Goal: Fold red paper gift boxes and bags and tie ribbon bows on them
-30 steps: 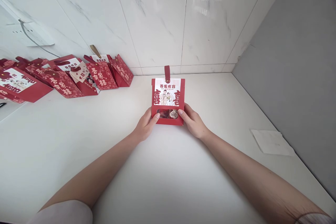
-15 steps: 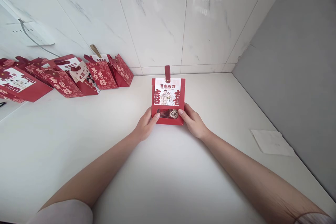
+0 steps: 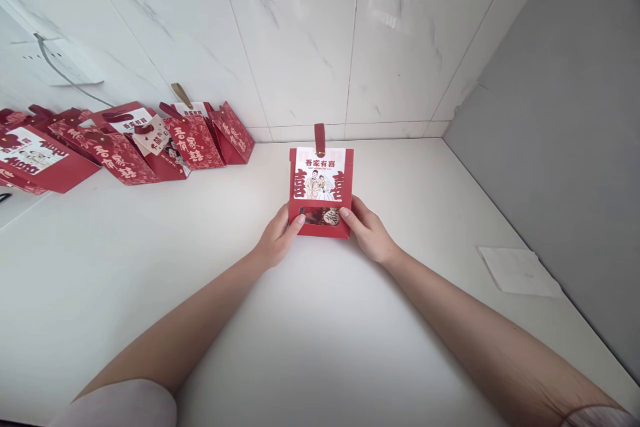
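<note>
A red gift box (image 3: 320,232) stands upright in the middle of the head view. Its white label (image 3: 319,175) shows a drawn couple and Chinese characters. A dark red strap (image 3: 319,137) loops up from its top. Through a clear window (image 3: 315,216) low on its front I see dark red contents and a round pale piece. My left hand (image 3: 277,237) grips the box's lower left side, thumb on the front. On the lower right side my right hand (image 3: 369,229) holds it the same way. The other fingers are mostly hidden behind the box.
Several similar red gift boxes (image 3: 193,140) stand in a row at the back left, against the tiled wall (image 3: 300,33). A grey cable (image 3: 70,80) hangs down to them. On the white table (image 3: 320,333), a white paper (image 3: 517,271) lies at the right, by a grey wall (image 3: 565,113).
</note>
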`<state>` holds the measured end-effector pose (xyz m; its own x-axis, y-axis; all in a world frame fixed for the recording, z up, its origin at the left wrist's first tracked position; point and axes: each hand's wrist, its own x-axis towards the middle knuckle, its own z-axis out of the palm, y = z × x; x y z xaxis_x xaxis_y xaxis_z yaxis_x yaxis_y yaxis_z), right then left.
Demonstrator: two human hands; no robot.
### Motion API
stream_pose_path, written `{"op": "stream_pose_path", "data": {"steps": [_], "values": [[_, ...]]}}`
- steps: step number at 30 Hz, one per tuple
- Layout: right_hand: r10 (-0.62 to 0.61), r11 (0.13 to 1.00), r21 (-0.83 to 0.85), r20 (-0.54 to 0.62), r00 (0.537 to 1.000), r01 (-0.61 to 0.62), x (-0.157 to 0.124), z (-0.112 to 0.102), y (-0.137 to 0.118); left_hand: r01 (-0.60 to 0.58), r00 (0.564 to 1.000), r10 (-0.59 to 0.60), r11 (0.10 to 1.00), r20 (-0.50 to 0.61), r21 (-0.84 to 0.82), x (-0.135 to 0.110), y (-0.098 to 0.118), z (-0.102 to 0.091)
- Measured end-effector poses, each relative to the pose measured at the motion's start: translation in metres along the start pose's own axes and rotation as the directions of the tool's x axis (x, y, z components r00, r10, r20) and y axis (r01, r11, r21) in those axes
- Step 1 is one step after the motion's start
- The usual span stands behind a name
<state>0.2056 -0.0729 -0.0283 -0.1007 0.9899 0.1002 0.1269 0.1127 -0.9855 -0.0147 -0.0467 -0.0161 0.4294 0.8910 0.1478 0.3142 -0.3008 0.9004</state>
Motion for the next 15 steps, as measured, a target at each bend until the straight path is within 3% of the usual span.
{"op": "stream_pose_path", "data": {"steps": [15], "values": [[-0.003, 1.0, 0.0, 0.005, 1.0, 0.003, 0.0008, -0.0004, 0.0015, 0.002, 1.0, -0.002, 1.0, -0.002, 0.009, 0.0001, -0.0017, -0.0002]]}}
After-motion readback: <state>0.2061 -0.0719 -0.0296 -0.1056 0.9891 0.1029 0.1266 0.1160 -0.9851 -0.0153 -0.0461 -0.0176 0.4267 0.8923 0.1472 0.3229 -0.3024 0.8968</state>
